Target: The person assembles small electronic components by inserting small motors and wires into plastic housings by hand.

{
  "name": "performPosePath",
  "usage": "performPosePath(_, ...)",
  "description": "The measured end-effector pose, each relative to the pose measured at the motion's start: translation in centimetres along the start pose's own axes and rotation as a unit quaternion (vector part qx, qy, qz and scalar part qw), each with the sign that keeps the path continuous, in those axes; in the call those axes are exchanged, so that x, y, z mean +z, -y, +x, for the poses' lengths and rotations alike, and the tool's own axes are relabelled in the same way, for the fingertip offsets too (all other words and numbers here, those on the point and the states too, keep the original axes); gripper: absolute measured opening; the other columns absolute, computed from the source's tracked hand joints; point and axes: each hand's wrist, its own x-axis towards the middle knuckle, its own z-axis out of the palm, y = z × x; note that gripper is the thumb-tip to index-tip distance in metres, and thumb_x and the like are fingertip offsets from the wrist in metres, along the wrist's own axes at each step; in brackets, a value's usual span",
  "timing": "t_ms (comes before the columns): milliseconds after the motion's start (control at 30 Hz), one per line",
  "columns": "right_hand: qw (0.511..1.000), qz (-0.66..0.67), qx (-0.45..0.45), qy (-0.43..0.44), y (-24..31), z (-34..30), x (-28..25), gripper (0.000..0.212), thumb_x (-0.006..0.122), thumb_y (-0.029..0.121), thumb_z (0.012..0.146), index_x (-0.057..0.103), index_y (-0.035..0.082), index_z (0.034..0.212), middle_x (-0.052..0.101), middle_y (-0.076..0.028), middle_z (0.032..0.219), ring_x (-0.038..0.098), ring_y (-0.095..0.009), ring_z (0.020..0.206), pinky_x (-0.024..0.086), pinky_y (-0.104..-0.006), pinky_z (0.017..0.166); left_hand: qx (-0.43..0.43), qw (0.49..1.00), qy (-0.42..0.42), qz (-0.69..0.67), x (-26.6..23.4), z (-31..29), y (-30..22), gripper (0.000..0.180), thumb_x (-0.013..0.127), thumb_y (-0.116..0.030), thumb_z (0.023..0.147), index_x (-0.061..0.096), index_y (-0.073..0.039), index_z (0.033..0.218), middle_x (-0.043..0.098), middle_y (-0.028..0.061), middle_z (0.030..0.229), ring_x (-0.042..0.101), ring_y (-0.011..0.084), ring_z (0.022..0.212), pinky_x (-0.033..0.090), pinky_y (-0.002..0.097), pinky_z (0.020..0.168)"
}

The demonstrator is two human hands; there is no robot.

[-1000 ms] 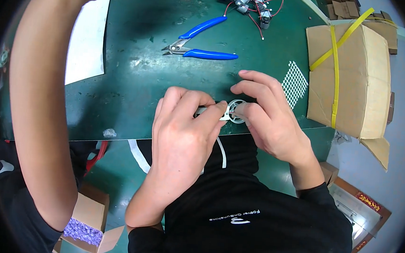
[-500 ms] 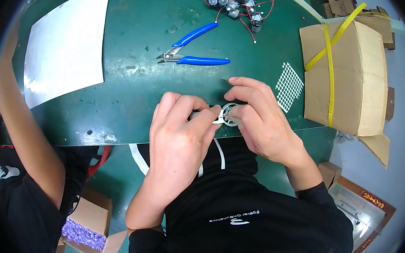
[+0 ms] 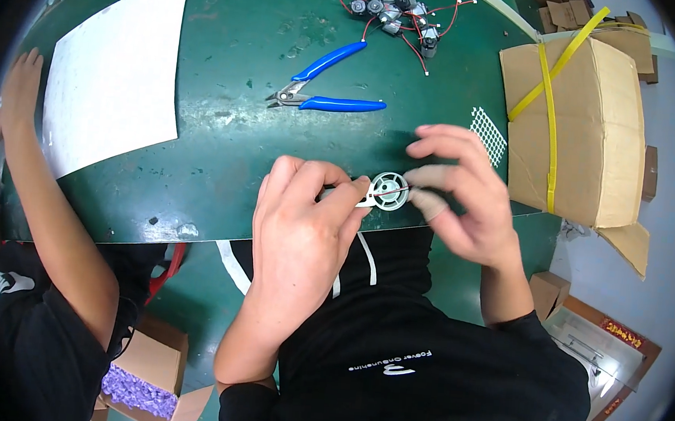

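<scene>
My left hand (image 3: pixel 302 216) pinches a small white plastic housing near the table's front edge. The housing has a round spoked ring (image 3: pixel 390 191), which sticks out to the right of my fingertips. Across the ring runs a thin red and dark wire (image 3: pixel 391 191), looking taut. At its right end the thumb and index finger of my right hand (image 3: pixel 464 196) close on the wire, slightly blurred, with the other fingers raised. My left fingers hide the rest of the housing.
Blue-handled cutters (image 3: pixel 327 85) lie spread on the green table (image 3: pixel 226 124). Beyond them sit several small motors (image 3: pixel 394 11) with red wires. A white sheet (image 3: pixel 120 78) lies left, near a co-worker's arm (image 3: pixel 57 191). On the right are a white mesh piece (image 3: pixel 489 135) and a cardboard box (image 3: pixel 570 133).
My right hand has drawn back to the right from the ring, uncovering its spokes and the wire. My left hand stays nearly in place. The co-worker's hand now shows beside the white sheet.
</scene>
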Motion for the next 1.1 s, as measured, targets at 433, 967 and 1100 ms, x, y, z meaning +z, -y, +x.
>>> performPosePath(433, 0.992, -0.067, 0.095, 0.053, -1.4, -2.1, 0.0, 0.045, 0.095, 0.009, 0.089, 0.083, 0.008, 0.133, 0.068, -0.014, 0.155, 0.055, -0.048, 0.157, 0.05, -0.0587, 0.127, -0.004, 1.0, 0.01, 0.009, -0.1, 0.1, -0.1, 0.029, 0.097, -0.006, 0.084, 0.09, -0.007, 0.113, 0.074, 0.0041, 0.109, 0.066, 0.0286, 0.104, 0.054, 0.0446, 0.09)
performPosePath(967, 0.984, -0.153, 0.055, -0.077, -0.3, -2.9, 2.5, 0.038, 0.096, -0.001, 0.076, 0.073, 0.006, 0.106, 0.075, -0.015, 0.14, 0.063, -0.049, 0.149, 0.054, -0.0589, 0.119, 0.037, 0.997, -0.021, 0.06, 0.6, 0.0, -2.5, 0.033, 0.092, -0.001, 0.081, 0.085, -0.003, 0.113, 0.07, 0.0082, 0.113, 0.066, 0.0326, 0.107, 0.054, 0.0464, 0.088)
performPosePath(1100, 0.988, -0.127, 0.071, -0.061, 0.0, -2.9, 2.4, 0.038, 0.101, 0.005, 0.078, 0.073, 0.006, 0.103, 0.075, -0.014, 0.14, 0.063, -0.049, 0.148, 0.055, -0.0584, 0.118, 0.065, 0.997, -0.035, 0.023, 1.3, 0.4, -2.2, 0.032, 0.091, 0.0, 0.083, 0.083, -0.003, 0.114, 0.073, 0.0091, 0.117, 0.069, 0.0331, 0.111, 0.056, 0.0459, 0.091)
